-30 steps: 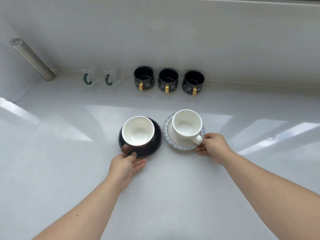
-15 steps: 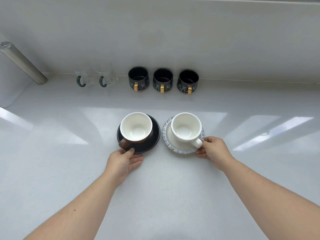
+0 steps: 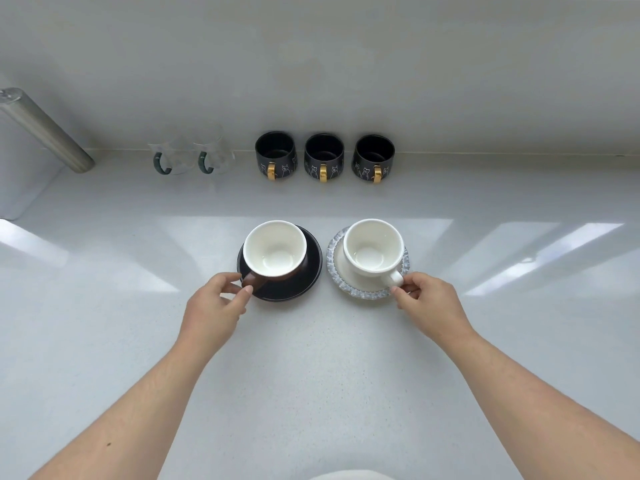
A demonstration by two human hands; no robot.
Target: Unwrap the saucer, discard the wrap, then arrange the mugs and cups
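A brown cup [image 3: 275, 251] with a white inside stands on a black saucer [image 3: 294, 285] near the middle of the pale desk [image 3: 311, 358]. Its handle points toward seven o'clock, and the left hand [image 3: 214, 306] pinches that handle between thumb and fingers, so the hand is closed on the cup. The cup sits toward the ten o'clock side of its saucer instead of dead centre.

Just beside it, at three o'clock, a white cup [image 3: 374, 249] rests on a blue-rimmed saucer [image 3: 360, 292]. The two saucers lie close, with a narrow strip of desk between them. The white cup's handle points toward five o'clock, and the right hand [image 3: 427, 299] grips it with thumb and fingertips, closed on it. Both hands come in from six o'clock, the forearms bare and spread apart.

At twelve o'clock, along the back wall, three black mugs [image 3: 324, 157] with gold handles stand in a row, well apart from the hands, handles turned toward six o'clock. At their nine o'clock side stand two clear glass cups [image 3: 194, 155] with green handles. A metal bar [image 3: 45, 129] slants down at ten o'clock, near the desk's far left corner.
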